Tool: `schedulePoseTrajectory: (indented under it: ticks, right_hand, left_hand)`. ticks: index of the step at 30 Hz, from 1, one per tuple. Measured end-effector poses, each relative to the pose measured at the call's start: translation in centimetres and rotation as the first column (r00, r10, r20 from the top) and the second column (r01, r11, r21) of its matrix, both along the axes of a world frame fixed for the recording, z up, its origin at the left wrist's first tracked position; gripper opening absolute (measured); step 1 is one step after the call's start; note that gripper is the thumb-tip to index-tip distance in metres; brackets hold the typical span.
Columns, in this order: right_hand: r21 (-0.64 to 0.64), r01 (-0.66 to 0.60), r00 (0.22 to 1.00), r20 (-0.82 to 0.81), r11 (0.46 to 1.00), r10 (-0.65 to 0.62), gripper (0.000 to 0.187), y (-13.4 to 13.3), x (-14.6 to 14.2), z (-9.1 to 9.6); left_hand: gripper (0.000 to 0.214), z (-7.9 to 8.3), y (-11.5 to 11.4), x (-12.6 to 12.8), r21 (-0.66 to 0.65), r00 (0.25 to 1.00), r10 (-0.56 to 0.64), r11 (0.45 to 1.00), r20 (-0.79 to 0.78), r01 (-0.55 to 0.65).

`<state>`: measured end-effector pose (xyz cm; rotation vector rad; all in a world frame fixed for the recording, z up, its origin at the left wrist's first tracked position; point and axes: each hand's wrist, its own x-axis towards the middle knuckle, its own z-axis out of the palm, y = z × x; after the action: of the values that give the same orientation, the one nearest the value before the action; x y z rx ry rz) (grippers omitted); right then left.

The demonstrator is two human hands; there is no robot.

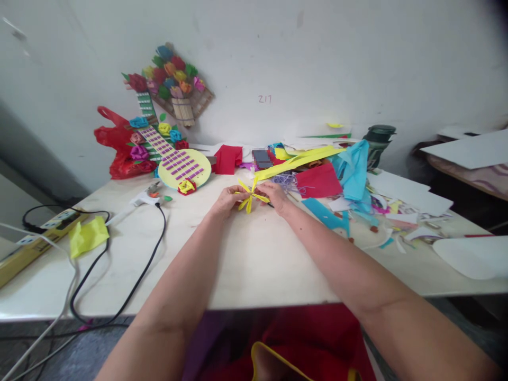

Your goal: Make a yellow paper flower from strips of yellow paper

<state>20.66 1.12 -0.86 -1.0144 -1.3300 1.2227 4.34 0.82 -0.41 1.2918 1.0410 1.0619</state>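
Observation:
A yellow paper flower (pixel 250 198) with several narrow, pointed petals is held just above the table between my two hands. My left hand (pixel 229 201) pinches it from the left, fingers closed around a petal. On the other side, my right hand (pixel 275 194) has its fingers closed at the flower's right petals. A small dark thing shows beneath the right fingers, too little of it visible to name. Behind the hands lie long yellow paper strips (pixel 301 160) and a red paper piece (pixel 319 180). The left thumb and fingers partly cover the petals.
A white glue gun (pixel 143 198) with a black cord lies left, near a power strip (pixel 43 235) and yellow paper (pixel 88 236). A flower-decorated paper guitar (pixel 184 168) leans at the back. Blue paper (pixel 353 172), scraps and a dark bottle (pixel 379 145) crowd the right.

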Motion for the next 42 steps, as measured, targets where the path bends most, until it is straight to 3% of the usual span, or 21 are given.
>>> schedulePoseTrajectory:
  ticks: [8,14,27,33,37,42]
  right_hand:
    - [0.007,0.052,0.996,0.066,0.999,-0.052,0.019,-0.1,-0.1,0.2]
    - [-0.016,0.053,0.998,0.016,0.998,-0.053,0.015,-0.4,-0.4,0.5]
    - [0.06,0.102,0.995,0.005,0.993,-0.103,0.005,-0.1,-0.5,0.3]
    - [0.019,0.203,0.979,-0.002,0.979,-0.203,0.026,0.3,-0.6,0.2]
    - [0.102,0.245,0.962,0.1,0.964,-0.255,0.03,1.0,-0.2,-0.6]
    - [0.236,0.322,0.922,0.142,0.917,-0.36,0.019,1.9,0.0,-1.4]
  left_hand:
    - [0.029,-0.2,0.3,0.1,0.055,0.998,0.023,0.998,-0.057,-0.02]
    - [0.03,-0.1,0.1,0.3,0.068,0.999,0.008,0.998,-0.038,-0.005]
    - [0.03,-0.3,0.3,0.2,0.063,0.999,0.0,0.998,-0.048,0.003]
    - [0.029,-0.3,0.2,0.5,0.072,0.999,0.019,0.997,-0.035,-0.016]
    - [0.03,-0.2,0.1,0.7,0.063,0.998,0.035,0.997,-0.046,-0.032]
    - [0.03,-0.3,0.1,0.8,0.095,0.994,0.07,0.994,-0.081,-0.062]
